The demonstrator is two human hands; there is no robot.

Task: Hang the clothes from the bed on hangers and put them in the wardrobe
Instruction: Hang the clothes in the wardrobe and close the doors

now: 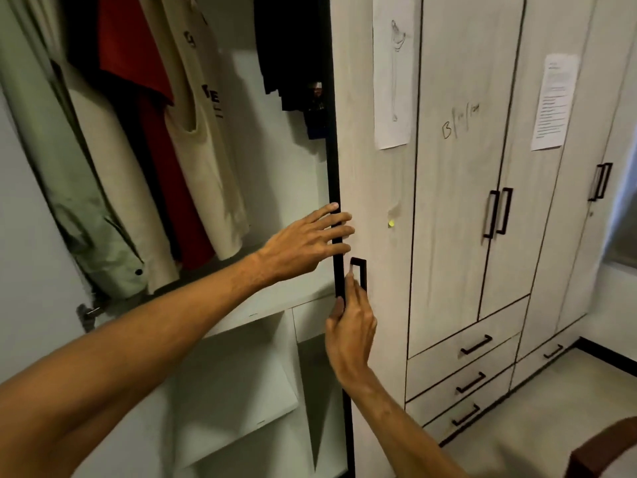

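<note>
In the centre of the frame the left hand [303, 243] lay with straight, spread fingers across the black edge of the wardrobe door [374, 174]. Just below it, the right hand [351, 322] curled round the black door handle [359, 269], thumb on the door's edge. The hung clothes filled the upper left, well apart from both hands: a green jacket [86, 219], a red garment [151, 125], a cream printed vest [206, 160] and a black garment [289, 46].

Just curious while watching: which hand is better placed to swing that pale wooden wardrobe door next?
Probably the right hand: its fingers hook behind the black bar handle of the pale wooden wardrobe door. The left hand only lays straight fingers across the door's black edge.
</note>
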